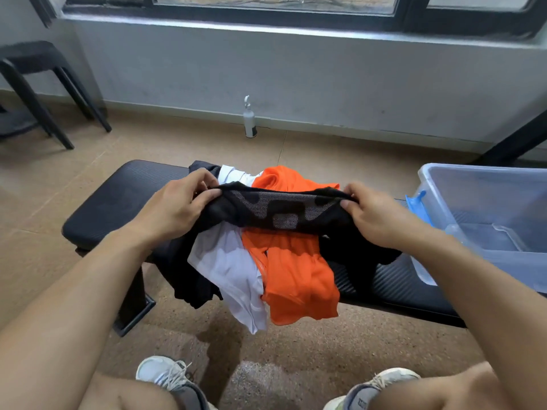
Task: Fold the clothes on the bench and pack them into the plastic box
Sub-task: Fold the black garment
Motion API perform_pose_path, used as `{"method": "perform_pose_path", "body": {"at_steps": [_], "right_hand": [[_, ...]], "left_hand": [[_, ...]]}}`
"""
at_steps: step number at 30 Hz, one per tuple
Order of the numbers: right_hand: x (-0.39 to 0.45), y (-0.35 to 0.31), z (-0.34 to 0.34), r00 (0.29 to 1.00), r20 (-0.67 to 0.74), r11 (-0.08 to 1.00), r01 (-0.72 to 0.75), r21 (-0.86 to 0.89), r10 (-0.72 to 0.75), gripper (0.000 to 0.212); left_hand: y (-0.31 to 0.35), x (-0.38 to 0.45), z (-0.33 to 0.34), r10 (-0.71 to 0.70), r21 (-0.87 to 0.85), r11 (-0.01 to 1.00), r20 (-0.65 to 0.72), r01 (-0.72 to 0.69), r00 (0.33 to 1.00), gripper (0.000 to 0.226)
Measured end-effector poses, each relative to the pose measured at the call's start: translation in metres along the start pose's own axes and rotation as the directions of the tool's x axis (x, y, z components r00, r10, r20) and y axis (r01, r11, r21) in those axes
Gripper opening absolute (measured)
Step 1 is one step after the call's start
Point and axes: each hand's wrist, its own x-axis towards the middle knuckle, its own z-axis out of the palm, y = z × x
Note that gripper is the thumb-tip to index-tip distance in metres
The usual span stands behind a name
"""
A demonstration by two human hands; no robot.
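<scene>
A black mesh garment (278, 210) with a grey patterned panel is stretched between my hands above the bench (118, 199). My left hand (180, 202) pinches its left end and my right hand (376, 214) pinches its right end. Under it, an orange garment (299, 279) and a white garment (231, 267) lie in a heap and hang over the bench's near edge. More black cloth (189, 279) droops at the left of the heap. The clear plastic box (485, 187) stands open at the right end of the bench.
A blue latch (418, 202) sits on the box's left side. A white bottle (250, 119) stands on the floor by the wall. A black stool (38, 84) is at the far left. My two shoes (165, 374) are on the floor below.
</scene>
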Motion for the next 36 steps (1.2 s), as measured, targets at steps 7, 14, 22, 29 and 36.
{"method": "perform_pose_path", "body": {"at_steps": [7, 14, 22, 29, 36], "right_hand": [[-0.016, -0.022, -0.049, 0.947, 0.291, 0.99, 0.136, 0.024, -0.137, 0.01], [0.002, -0.021, -0.042, 0.964, -0.206, 0.984, 0.176, 0.031, -0.166, 0.02], [0.001, -0.007, -0.025, 0.939, -0.223, 0.9, 0.152, -0.41, -0.26, 0.034], [-0.017, 0.002, 0.013, 0.836, 0.533, 0.8, 0.229, -0.555, 0.13, 0.041], [0.002, 0.021, 0.016, 0.976, 0.115, 0.931, -0.137, -0.338, 0.185, 0.043]], "left_hand": [[0.015, -0.01, -0.051, -0.174, 0.091, 0.985, 0.528, 0.149, 0.831, 0.026], [-0.017, 0.008, -0.042, -0.074, -0.014, 0.997, -0.083, 0.073, 0.994, 0.023], [-0.01, 0.004, -0.027, 0.229, 0.258, 0.948, -0.16, -0.184, 0.96, 0.04], [-0.028, -0.009, -0.013, -0.342, 0.481, 0.874, 0.508, 0.069, 0.79, 0.04], [0.015, -0.001, 0.021, 0.05, 0.219, 0.973, 0.127, -0.078, 0.991, 0.021]]}}
